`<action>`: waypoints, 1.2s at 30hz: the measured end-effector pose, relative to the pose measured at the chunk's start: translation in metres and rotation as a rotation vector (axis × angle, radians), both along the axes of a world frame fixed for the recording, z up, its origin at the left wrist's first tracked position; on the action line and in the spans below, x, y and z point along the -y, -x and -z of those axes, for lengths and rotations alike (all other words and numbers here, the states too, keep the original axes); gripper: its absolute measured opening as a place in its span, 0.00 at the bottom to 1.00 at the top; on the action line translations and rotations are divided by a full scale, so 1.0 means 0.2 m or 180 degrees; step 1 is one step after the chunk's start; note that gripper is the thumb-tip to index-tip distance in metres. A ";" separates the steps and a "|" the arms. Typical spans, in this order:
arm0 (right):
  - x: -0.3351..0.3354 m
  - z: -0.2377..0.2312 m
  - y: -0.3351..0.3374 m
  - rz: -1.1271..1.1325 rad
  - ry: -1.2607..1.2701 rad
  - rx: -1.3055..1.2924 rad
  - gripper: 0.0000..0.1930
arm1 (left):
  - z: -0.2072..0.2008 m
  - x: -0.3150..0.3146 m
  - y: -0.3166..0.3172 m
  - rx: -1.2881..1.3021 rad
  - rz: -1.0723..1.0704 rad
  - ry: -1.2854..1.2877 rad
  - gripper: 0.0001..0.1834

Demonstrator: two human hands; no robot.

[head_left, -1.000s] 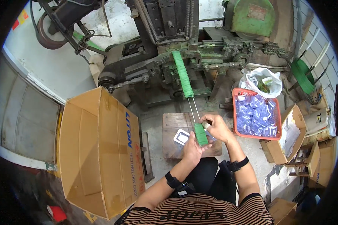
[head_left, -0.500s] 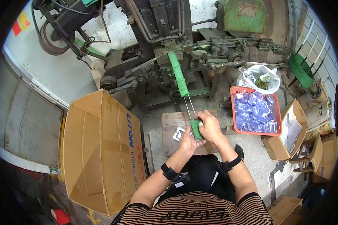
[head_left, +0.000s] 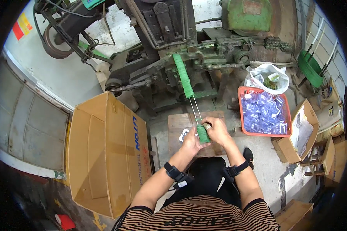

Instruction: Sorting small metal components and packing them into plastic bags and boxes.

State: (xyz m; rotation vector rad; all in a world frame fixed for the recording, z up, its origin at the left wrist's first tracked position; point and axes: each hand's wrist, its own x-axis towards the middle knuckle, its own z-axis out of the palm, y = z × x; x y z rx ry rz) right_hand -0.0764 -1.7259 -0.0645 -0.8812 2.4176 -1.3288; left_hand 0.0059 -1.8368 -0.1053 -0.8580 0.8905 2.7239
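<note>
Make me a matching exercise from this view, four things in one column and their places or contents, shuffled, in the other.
1. Small green stack
2. Orange-red basket
3. White plastic bag
4. Large cardboard box

A. At the far side of the basket
B. Left of both forearms
C. Between the left hand and right hand
D. Filled with bluish plastic pieces

Pairs: 1-C, 2-D, 3-A, 4-B

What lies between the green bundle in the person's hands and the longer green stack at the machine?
Two thin, pale rods cross the gap from the longer green stack to the green bundle, bare of green pieces, as the head view shows.
</note>
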 end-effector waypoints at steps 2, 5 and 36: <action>0.01 -0.02 -0.03 0.0055 -0.0221 -0.0275 0.11 | -0.08 -0.01 0.05 0.0114 0.0038 0.0167 0.22; -0.01 -0.11 -0.09 0.0321 -0.0868 -0.0790 0.12 | -0.11 -0.08 0.06 0.0177 0.0119 0.0516 0.23; -0.57 0.61 -0.18 0.0602 -0.1140 -0.0065 0.06 | -0.27 1.89 -1.26 0.0262 -0.1919 0.2648 0.13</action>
